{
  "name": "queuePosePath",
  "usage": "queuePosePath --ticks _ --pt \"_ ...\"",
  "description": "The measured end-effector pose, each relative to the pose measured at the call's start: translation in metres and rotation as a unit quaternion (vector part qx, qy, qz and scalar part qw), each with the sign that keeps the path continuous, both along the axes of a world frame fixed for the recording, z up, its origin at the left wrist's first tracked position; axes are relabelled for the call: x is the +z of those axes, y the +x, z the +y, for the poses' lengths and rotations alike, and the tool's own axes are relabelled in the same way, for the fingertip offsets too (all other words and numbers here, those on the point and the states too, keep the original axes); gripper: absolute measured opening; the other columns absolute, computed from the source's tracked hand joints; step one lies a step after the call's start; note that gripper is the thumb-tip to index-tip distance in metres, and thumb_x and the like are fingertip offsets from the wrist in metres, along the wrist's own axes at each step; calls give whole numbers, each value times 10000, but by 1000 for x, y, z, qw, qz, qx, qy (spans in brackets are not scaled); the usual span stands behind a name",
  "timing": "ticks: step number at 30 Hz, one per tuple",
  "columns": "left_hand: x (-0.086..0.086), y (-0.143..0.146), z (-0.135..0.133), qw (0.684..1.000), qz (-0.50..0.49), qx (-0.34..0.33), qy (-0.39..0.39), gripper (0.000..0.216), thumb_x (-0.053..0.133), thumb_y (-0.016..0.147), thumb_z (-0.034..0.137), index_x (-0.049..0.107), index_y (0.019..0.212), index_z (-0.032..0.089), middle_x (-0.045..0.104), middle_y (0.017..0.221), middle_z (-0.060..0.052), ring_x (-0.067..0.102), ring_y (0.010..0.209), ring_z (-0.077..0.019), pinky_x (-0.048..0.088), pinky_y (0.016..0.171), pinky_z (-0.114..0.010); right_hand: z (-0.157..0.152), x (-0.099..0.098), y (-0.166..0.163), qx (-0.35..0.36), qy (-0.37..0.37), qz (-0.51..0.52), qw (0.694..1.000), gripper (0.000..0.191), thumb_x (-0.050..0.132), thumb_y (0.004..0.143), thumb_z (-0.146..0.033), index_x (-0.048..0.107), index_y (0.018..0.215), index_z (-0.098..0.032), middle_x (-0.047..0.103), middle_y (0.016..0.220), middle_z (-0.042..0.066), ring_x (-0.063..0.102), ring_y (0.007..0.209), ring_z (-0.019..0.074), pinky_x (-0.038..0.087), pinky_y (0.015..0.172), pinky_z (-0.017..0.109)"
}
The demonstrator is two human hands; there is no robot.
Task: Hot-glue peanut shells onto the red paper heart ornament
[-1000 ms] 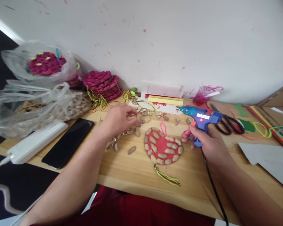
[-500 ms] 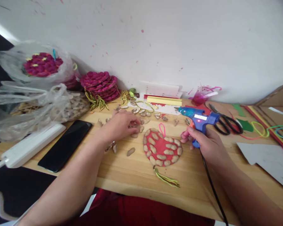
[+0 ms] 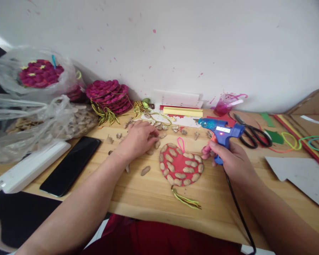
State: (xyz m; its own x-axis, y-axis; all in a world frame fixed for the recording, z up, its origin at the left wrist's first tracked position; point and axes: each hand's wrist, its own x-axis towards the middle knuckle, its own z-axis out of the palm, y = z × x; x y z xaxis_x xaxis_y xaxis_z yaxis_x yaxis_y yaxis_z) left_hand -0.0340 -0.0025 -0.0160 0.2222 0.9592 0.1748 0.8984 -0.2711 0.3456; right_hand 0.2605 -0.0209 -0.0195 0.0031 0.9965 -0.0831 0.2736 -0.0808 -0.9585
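Note:
A red heart-shaped piece (image 3: 181, 165) ringed with peanut shells lies on the wooden table (image 3: 154, 193), with a pink loop on top and a yellow-green tassel below. My left hand (image 3: 138, 139) rests, fingers curled, on a scatter of loose peanut shells (image 3: 159, 126) just left of the heart; what its fingertips pinch is hidden. My right hand (image 3: 230, 159) grips the handle of a blue hot glue gun (image 3: 221, 131), its red light on, nozzle pointing left above the heart's upper right. A single shell (image 3: 145, 170) lies apart.
A black phone (image 3: 71, 165) and a white power strip (image 3: 29, 166) lie at left. Plastic bags (image 3: 39, 117) of shells and magenta flower pieces (image 3: 107, 95) sit behind. Black scissors (image 3: 252, 134), coloured cords (image 3: 295, 143), paper sheets (image 3: 300, 173) and a pink cup (image 3: 223, 106) are at right.
My left hand has drawn back from the far shells and settled lower on the pile beside the heart. The glue gun in my right hand has hardly moved.

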Motion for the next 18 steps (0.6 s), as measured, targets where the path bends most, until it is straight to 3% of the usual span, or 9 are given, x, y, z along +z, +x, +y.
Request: queuePosePath --ticks 4,10,18 --pt "2 -7 1 999 -10 35 24 154 710 906 360 770 872 222 744 940 -72 624 1013 -287 429 960 -459 -1 1 0 2 0 0 1000 329 702 875 -530 719 759 -223 763 777 59 717 707 218 472 521 283" --pt "5 -15 4 999 -49 -6 22 136 653 909 266 785 905 230 747 946 -57 630 973 -244 454 920 -401 -2 1 0 -5 -16 -9 1000 343 696 870 -561 703 773 -232 759 775 63 718 712 233 467 511 289" --pt "0 0 -1 1000 -9 -2 9 133 657 909 241 789 895 235 757 974 -65 604 1054 -283 412 1001 -478 0 1 0 -3 -20 -4 1000 359 718 852 -583 703 775 -233 756 756 57 716 716 234 473 526 289"
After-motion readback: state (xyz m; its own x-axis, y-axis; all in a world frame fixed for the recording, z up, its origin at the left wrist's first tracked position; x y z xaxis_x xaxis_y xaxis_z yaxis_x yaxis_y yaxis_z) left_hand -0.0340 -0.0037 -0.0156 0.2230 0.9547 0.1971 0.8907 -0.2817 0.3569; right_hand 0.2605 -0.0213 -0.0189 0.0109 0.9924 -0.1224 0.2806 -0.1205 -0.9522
